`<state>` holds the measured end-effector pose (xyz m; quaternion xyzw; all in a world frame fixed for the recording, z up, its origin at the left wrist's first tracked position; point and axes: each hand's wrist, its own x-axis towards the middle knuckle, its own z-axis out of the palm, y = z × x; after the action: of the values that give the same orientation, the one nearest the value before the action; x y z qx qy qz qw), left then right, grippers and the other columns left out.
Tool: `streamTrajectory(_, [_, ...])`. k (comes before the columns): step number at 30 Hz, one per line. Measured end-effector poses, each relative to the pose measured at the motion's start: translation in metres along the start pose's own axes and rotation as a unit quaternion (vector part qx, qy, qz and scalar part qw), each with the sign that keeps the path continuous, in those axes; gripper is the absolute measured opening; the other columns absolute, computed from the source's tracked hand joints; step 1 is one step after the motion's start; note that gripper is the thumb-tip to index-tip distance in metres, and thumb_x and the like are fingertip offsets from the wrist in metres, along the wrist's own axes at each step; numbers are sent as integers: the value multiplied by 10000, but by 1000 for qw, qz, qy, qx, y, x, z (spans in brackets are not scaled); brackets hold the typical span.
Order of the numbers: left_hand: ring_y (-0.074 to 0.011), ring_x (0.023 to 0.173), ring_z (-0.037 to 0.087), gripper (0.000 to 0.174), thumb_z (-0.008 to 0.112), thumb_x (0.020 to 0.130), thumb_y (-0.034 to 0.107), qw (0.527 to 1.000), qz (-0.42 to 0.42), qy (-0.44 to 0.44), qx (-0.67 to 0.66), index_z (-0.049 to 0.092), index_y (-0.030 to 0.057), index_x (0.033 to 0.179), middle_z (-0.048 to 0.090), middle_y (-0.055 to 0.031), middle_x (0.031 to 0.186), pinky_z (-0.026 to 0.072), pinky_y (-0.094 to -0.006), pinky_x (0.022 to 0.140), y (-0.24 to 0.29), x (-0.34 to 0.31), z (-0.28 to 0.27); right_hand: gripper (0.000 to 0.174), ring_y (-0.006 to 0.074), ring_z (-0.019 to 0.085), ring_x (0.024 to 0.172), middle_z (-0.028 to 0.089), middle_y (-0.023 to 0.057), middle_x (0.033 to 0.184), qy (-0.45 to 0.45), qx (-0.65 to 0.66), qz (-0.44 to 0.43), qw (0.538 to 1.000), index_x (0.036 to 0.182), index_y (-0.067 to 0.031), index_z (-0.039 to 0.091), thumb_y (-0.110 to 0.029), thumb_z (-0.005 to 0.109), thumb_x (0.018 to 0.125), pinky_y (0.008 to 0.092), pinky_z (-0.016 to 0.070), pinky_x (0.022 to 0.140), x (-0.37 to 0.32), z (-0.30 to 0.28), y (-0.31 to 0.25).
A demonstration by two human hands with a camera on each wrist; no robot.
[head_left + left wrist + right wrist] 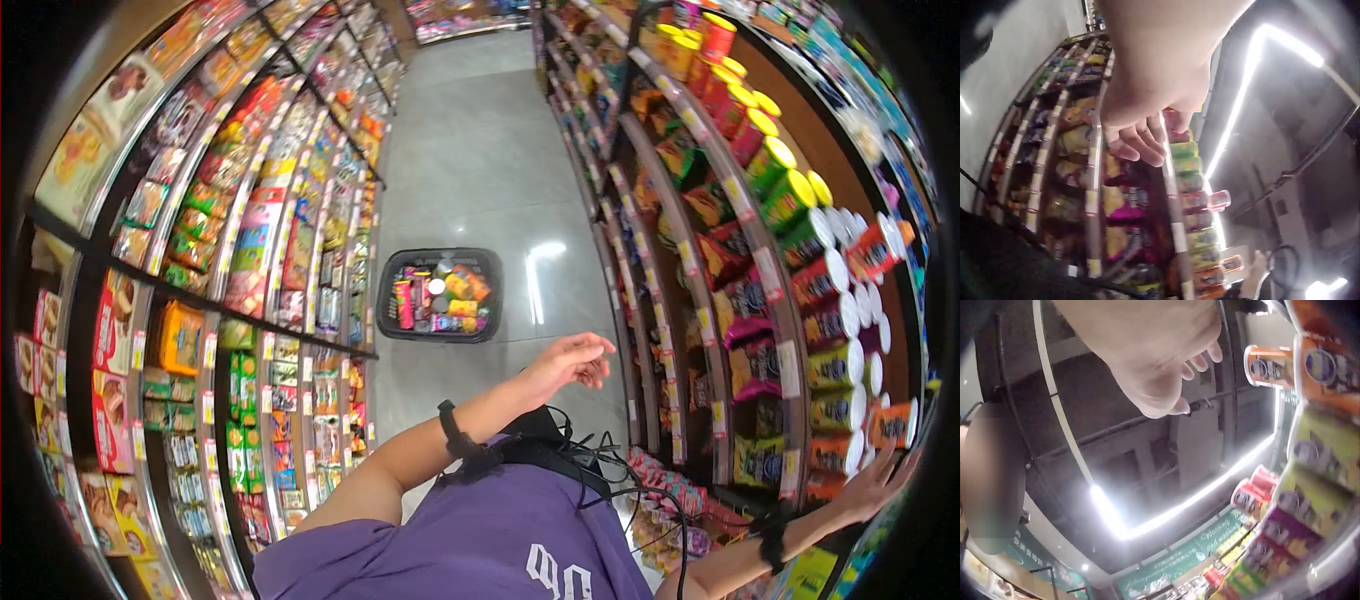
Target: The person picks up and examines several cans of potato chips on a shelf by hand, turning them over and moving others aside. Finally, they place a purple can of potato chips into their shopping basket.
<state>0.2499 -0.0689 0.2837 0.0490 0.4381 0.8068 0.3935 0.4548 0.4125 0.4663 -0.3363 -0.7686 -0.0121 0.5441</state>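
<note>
Snack aisle, basket part-filled, both hands empty as far as seen.
Right-hand shelves point(790, 370) held rows of cans; black basket point(492, 290) sat on the floor between shelf runs. Left hand point(570, 367) had loosely bent fingers; right hand point(880, 485) had fingers fairly straight, just beside an orange can point(893, 425) on the top shelf near its near end. In basket: pink-red tube point(404, 303) by the left edge, yellow packs point(462, 308) toward the right. Some goods already in; amount left, can't tell.
</note>
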Motion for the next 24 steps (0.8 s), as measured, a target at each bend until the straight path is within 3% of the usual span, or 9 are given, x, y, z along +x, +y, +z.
streamTrajectory(3, [-152,891,661,328,566,1027,318,998,-26,29,39,613,67,1232,681,-52,1020,516,-318,841,-25,1,-57,409,282,608,1230,524,143,1459,31,-19,-165,986,1418,-66,539,-233,565,1045,393,607,982,-47,2,-54])
streamTrajectory(7, [-131,786,670,341,641,953,379,952,-196,204,118,630,125,1180,699,-30,932,476,-273,694,-90,-4,-192,311,217,642,1154,644,137,1332,-82,166,-112,976,1334,-32,615,-69,572,1029,330,569,892,-116,36,-127])
streamTrajectory(9, [-146,692,665,348,658,934,395,934,-188,256,163,645,115,1141,702,-43,893,474,-313,597,-132,-13,-280,312,220,630,1154,648,130,1301,-187,216,-95,954,1332,-17,603,-37,569,1023,343,552,891,-151,55,-169])
streamTrajectory(13, [-144,706,670,353,625,940,386,848,-298,389,201,630,141,1194,704,-24,893,484,-337,604,-147,-46,-402,357,214,619,1058,630,128,1254,-464,277,36,841,1303,5,595,33,602,947,338,497,906,-221,96,-213])
streamTrajectory(17, [-266,721,690,351,712,862,237,777,-154,552,259,638,71,1161,705,-90,865,555,-419,657,-172,-56,-511,365,255,640,1031,626,167,1237,-689,191,79,695,1270,15,596,39,623,907,344,526,858,-283,128,-247])
streamTrajectory(21, [-305,870,705,418,712,852,250,733,-126,565,357,642,50,1211,722,-196,1005,555,-434,797,-160,-48,-586,401,278,685,979,685,140,1149,-787,112,75,602,1261,-70,629,21,656,872,372,574,800,-337,146,-266])
streamTrajectory(22, [-362,976,687,454,693,873,267,663,-94,563,484,634,45,1264,697,-233,1124,543,-463,861,-194,-57,-628,376,305,689,979,692,145,1143,-819,69,55,567,1258,-86,636,-59,670,885,398,573,802,-357,148,-251])
streamTrajectory(23, [-395,1104,642,475,657,897,264,571,-110,358,731,620,13,1299,653,-237,1247,506,-468,965,-221,-72,-674,361,332,693,979,699,150,1137,-831,11,45,554,1254,-102,643,-139,683,898,424,572,804,-372,146,-224])
streamTrajectory(24, [-380,1193,588,531,676,879,232,804,-82,421,412,577,-9,1341,613,-243,1308,458,-457,1034,-232,-53,-691,373,351,691,983,699,171,1129,-838,-25,-40,544,1263,-116,642,-226,671,908,445,565,818,-370,141,-213])
